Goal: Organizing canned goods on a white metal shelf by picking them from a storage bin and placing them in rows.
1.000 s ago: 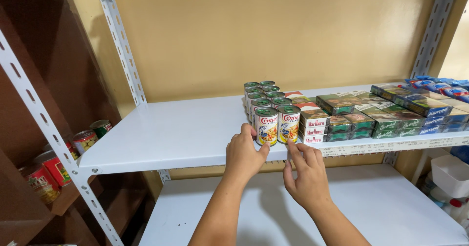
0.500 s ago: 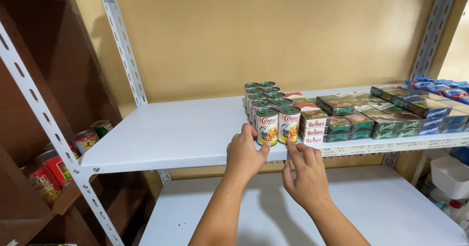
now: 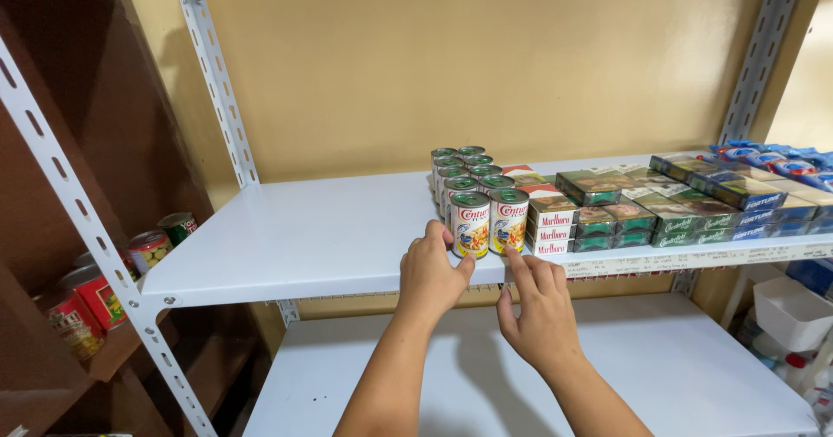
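Observation:
Two rows of small food cans (image 3: 473,192) with pale labels and green tops stand on a white metal shelf (image 3: 295,237). My left hand (image 3: 431,272) rests at the shelf's front edge, its fingers touching the base of the front left can (image 3: 469,223). My right hand (image 3: 540,305) is just below the edge, its forefinger reaching up to the base of the front right can (image 3: 508,220). Neither hand grips a can.
Stacks of red-and-white, green and blue small packs (image 3: 659,203) fill the shelf to the right of the cans. A lower white shelf (image 3: 677,368) lies beneath. A brown wooden unit at left holds red cans (image 3: 87,302). A white tub (image 3: 794,311) sits low right.

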